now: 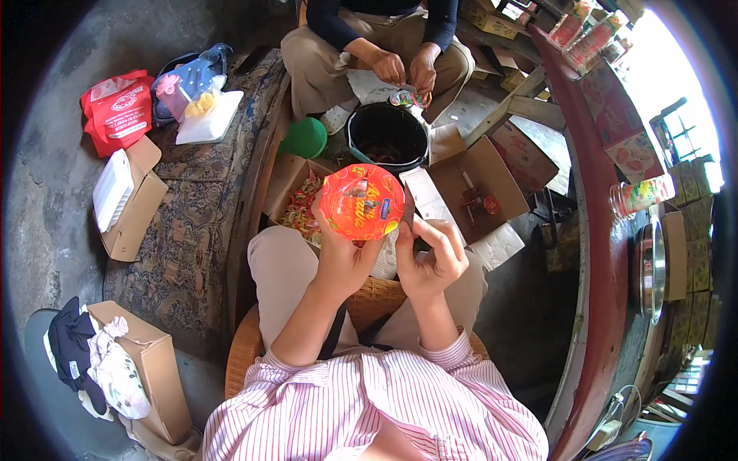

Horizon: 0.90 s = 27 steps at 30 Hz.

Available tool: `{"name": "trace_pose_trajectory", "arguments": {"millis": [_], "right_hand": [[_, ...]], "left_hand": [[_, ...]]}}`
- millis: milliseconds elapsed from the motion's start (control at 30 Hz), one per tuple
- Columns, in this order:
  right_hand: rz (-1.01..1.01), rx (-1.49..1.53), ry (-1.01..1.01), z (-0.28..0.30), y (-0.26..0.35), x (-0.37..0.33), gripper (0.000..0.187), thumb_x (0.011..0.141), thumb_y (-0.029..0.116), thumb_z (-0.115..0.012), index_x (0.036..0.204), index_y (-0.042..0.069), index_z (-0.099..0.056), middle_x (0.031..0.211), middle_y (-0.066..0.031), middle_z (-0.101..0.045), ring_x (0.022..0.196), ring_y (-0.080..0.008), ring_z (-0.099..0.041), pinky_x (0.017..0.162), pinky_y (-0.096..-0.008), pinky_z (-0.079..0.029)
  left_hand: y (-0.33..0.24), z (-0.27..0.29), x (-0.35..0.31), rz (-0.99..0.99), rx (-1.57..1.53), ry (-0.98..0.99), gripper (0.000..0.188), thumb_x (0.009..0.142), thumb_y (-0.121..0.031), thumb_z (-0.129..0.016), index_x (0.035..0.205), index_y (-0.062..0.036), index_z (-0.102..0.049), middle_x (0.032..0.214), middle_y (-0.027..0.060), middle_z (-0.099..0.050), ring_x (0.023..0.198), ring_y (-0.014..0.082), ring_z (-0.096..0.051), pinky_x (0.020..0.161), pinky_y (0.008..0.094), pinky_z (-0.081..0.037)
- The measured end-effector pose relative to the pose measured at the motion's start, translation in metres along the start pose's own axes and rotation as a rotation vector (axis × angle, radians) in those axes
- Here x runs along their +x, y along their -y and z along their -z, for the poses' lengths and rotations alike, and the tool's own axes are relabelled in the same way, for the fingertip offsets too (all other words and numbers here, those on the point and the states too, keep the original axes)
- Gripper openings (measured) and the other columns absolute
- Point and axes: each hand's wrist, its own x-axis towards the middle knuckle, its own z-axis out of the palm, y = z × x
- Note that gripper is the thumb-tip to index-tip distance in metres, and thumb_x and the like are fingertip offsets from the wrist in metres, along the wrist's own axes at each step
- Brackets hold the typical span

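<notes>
A round tub or jar with a printed red-orange top [362, 202] is held up in front of my chest, its flat face toward me. My left hand [344, 257] is closed round its underside and left edge. At its lower right rim, the thumb and forefinger of my right hand [432, 260] are pinched together; a small dark strip [408, 206] shows just above them. What exactly they grip I cannot make out. The body under the printed top is mostly hidden by the top and my fingers.
Ahead stands a black bucket [387, 137], with another person's hands [406, 71] working above it. Left of it are a green bowl [304, 138] and a box of small wrapped pieces [301, 206]. An open carton [480, 184] lies right. A jar [644, 195] rests by the red ledge [588, 253].
</notes>
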Motion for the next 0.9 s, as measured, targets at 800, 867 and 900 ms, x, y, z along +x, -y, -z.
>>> {"name": "trace_pose_trajectory", "arguments": {"millis": [800, 867, 900], "right_hand": [[-0.033, 0.004, 0.06, -0.003, 0.002, 0.015, 0.019, 0.063, -0.009, -0.064, 0.08, -0.001, -0.062, 0.068, -0.0089, -0.058, 0.061, -0.0157, -0.057, 0.056, -0.0231, -0.044], [-0.062, 0.019, 0.069, -0.001, 0.0, 0.012, 0.019, 0.063, -0.009, -0.063, 0.08, -0.002, -0.062, 0.068, -0.0086, -0.058, 0.061, -0.0147, -0.057, 0.057, -0.0228, -0.044], [-0.077, 0.026, 0.073, 0.0, -0.001, 0.011, 0.019, 0.063, -0.009, -0.063, 0.08, -0.002, -0.062, 0.068, -0.0085, -0.058, 0.061, -0.0143, -0.056, 0.057, -0.0227, -0.044]], "left_hand": [[0.003, -0.005, -0.005, 0.118, -0.319, -0.033, 0.066, 0.076, -0.008, -0.062, 0.123, 0.0048, -0.017, 0.114, 0.017, -0.047, 0.105, 0.0252, -0.049, 0.094, 0.0363, -0.031], [0.002, -0.003, -0.003, 0.086, -0.281, -0.018, 0.066, 0.076, -0.009, -0.062, 0.123, 0.0047, -0.018, 0.115, 0.0168, -0.046, 0.106, 0.0251, -0.049, 0.094, 0.0364, -0.032], [0.004, -0.001, -0.002, 0.046, -0.22, 0.001, 0.067, 0.076, -0.01, -0.063, 0.123, 0.0046, -0.018, 0.116, 0.0167, -0.045, 0.106, 0.025, -0.049, 0.094, 0.0364, -0.032]]}}
